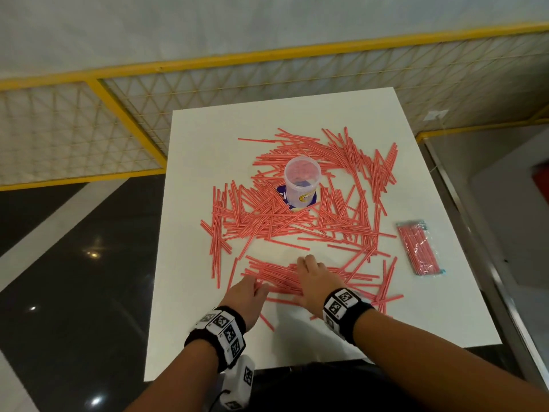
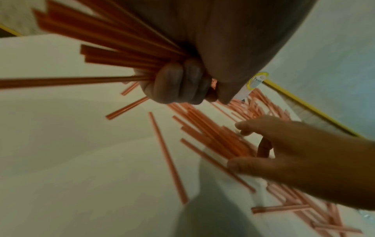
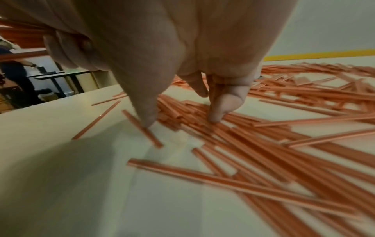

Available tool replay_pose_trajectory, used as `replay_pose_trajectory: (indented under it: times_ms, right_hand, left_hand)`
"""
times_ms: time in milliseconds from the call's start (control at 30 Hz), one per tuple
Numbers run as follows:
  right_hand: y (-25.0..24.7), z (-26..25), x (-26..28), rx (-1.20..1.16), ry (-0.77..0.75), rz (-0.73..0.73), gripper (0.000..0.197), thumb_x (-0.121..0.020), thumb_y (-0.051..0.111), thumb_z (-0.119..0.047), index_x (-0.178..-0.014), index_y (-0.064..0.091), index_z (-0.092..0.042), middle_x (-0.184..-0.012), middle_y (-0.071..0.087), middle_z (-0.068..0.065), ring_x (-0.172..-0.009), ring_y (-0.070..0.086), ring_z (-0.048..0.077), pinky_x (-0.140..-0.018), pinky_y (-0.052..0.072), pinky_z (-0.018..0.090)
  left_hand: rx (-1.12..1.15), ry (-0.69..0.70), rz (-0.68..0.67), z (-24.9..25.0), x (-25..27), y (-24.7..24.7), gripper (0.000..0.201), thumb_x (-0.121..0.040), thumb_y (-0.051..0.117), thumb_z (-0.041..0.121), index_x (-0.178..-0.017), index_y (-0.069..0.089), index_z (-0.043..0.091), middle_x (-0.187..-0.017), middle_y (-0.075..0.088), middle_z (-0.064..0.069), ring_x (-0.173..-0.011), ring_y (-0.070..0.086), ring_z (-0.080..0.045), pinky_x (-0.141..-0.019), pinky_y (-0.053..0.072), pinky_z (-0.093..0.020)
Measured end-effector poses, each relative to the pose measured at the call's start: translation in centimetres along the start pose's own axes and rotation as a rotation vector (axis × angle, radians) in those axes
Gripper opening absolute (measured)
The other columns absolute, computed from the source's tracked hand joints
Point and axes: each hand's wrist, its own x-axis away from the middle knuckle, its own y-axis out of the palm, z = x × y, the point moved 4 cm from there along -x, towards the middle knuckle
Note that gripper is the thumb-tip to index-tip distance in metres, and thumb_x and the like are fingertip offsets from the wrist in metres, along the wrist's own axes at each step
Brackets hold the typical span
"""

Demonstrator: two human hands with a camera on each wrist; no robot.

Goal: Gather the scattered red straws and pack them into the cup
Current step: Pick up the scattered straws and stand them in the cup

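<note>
**Fistful on the left, fingers sweeping on the right**

The left hand (image 2: 178, 83) is curled tight round a bundle of red straws (image 2: 113, 52), while the right hand (image 1: 315, 278) spreads relaxed fingers on the loose straws (image 1: 276, 278) at the near counter (image 1: 184, 337) edge. These look featherlight, stiff and slick (they'll roll and splay), so a mid-length hold on an aligned bunch seems wisest. The clear plastic cup (image 1: 302, 179) stands mid-counter, ringed by straws, seemingly empty. Its blue label shows only "CI"; the sealed straw packet (image 1: 419, 248) carries no legible writing.
</note>
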Motion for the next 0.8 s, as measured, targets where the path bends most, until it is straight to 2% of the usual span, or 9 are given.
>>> replay_pose_trajectory:
  times_ms: [67,133,233,367,467,567,633,700,800]
  right_hand:
    - [0.1,-0.8,0.0,0.057,-0.056,0.015,0.068,-0.098,0.062,-0.037,-0.148,0.030,-0.002,-0.144,0.037,0.022,-0.108,0.058,0.030,-0.089,0.056,0.036]
    - [-0.3,-1.1,0.1,0.057,-0.100,0.019,0.045,-0.096,0.056,-0.008,-0.138,0.041,-0.003,-0.133,0.044,0.018,-0.099,0.056,0.027,-0.079,0.055,0.034]
    - [-0.9,-0.9,-0.2,0.031,-0.103,0.015,0.040,-0.093,0.051,0.001,-0.132,0.048,-0.005,-0.125,0.048,0.014,-0.100,0.055,0.027,-0.077,0.053,0.035]
    - [-1.8,-0.1,-1.1,0.019,-0.101,0.007,0.040,-0.093,0.046,0.004,-0.131,0.054,-0.008,-0.125,0.051,0.012,-0.111,0.051,0.028,-0.092,0.052,0.037]
    - [-2.8,1.1,-1.9,0.036,-0.077,0.033,0.034,-0.092,0.052,-0.003,-0.124,0.060,-0.012,-0.120,0.056,0.007,-0.110,0.050,0.025,-0.095,0.049,0.035]
    - [-5.0,2.2,-1.7,-0.176,-0.030,0.075,0.031,-0.099,0.049,-0.012,-0.127,0.062,-0.019,-0.121,0.061,0.000,-0.110,0.054,0.023,-0.097,0.046,0.035]
    - [-7.2,3.2,-1.1,-0.422,0.012,0.181,0.028,-0.106,0.044,-0.019,-0.123,0.066,-0.019,-0.116,0.065,0.002,-0.106,0.059,0.025,-0.090,0.047,0.034]
    - [-8.9,4.1,-0.2,-0.628,0.060,0.259,0.025,-0.106,0.049,-0.029,-0.102,0.070,-0.017,-0.093,0.069,0.003,-0.086,0.063,0.025,-0.074,0.048,0.034]
    - [-10.7,4.3,1.3,-0.936,0.013,0.173,0.024,-0.101,0.059,-0.034,-0.086,0.071,-0.021,-0.076,0.071,0.002,-0.066,0.067,0.018,-0.064,0.056,0.031]
  left_hand:
    - [-0.008,-0.028,-0.003,-0.7,0.2,0.3,0.033,-0.104,0.047,0.045,-0.081,0.042,0.022,-0.074,0.051,0.005,-0.065,0.047,-0.014,-0.058,0.035,-0.031]
    - [0.003,-0.046,0.002,-1.3,0.3,0.5,0.032,-0.103,0.048,0.042,-0.080,0.041,0.021,-0.074,0.050,0.004,-0.064,0.046,-0.015,-0.060,0.037,-0.032]
    - [0.026,-0.054,0.018,-1.7,0.5,0.3,0.031,-0.104,0.049,0.039,-0.080,0.041,0.021,-0.074,0.050,0.003,-0.065,0.045,-0.016,-0.061,0.038,-0.031]
    - [0.062,-0.063,0.049,-1.6,0.2,-0.7,0.032,-0.105,0.046,0.040,-0.080,0.042,0.020,-0.074,0.050,0.003,-0.064,0.045,-0.016,-0.061,0.039,-0.032]
    - [0.078,-0.062,0.078,-0.7,-0.4,-1.8,0.033,-0.105,0.046,0.041,-0.080,0.042,0.020,-0.074,0.050,0.003,-0.064,0.045,-0.016,-0.062,0.039,-0.032]
    - [0.155,-0.022,0.098,1.4,-0.9,-2.9,0.032,-0.101,0.054,0.045,-0.082,0.047,0.020,-0.076,0.052,0.004,-0.066,0.046,-0.015,-0.064,0.043,-0.034]
    - [0.259,0.008,0.101,3.1,-1.0,-3.3,0.032,-0.095,0.061,0.052,-0.091,0.057,0.020,-0.084,0.060,0.006,-0.074,0.055,-0.013,-0.070,0.046,-0.031]
    - [0.407,0.011,0.102,4.8,-1.0,-3.4,0.045,-0.087,0.064,0.067,-0.098,0.063,0.023,-0.084,0.060,0.010,-0.075,0.057,-0.011,-0.070,0.046,-0.029]
    - [0.774,-0.038,0.012,7.1,-1.2,-2.8,0.069,-0.079,0.059,0.083,-0.109,0.068,0.022,-0.067,0.042,0.011,-0.055,0.040,-0.009,-0.053,0.039,-0.025]
